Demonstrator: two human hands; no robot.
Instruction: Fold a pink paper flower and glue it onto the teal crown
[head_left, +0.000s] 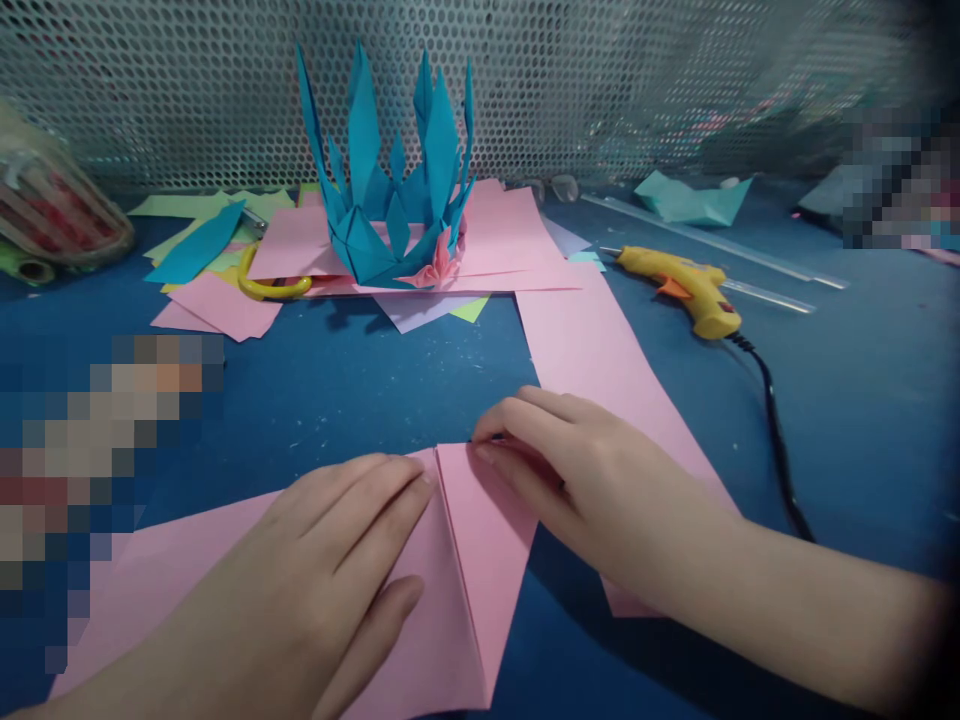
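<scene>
One blue table (337, 390) spans our view, with a perforated screen (225, 100) along its far side. Near us lies the pink sheet (431, 640), on the table from near left to near centre, its right end showing a narrow triangular flap (491, 560). Right of it, a pink strip (585, 330) slants from far centre toward us, partly hidden from view.

Left hand (330, 550): palm down, fingers extended and close together, thumb a little apart; it rests on the sheet just left of the flap and grips nothing. Right hand (570, 460): thumb and fingertips brought together, pinching the flap at its far edge.

Step in hand, by our judgement: folding, with the flap being lined up. The next move seems to call for steady pressure from the left and even far edges under the right, then a firm crease; a slip could set the fold askew.

Smaller items: far centre, a blue crown (399, 230) with tall points; far right, a yellow glue gun (667, 275), well apart from both hands. Smallest noted: a pink flower (439, 268) at the crown's near right side.
</scene>
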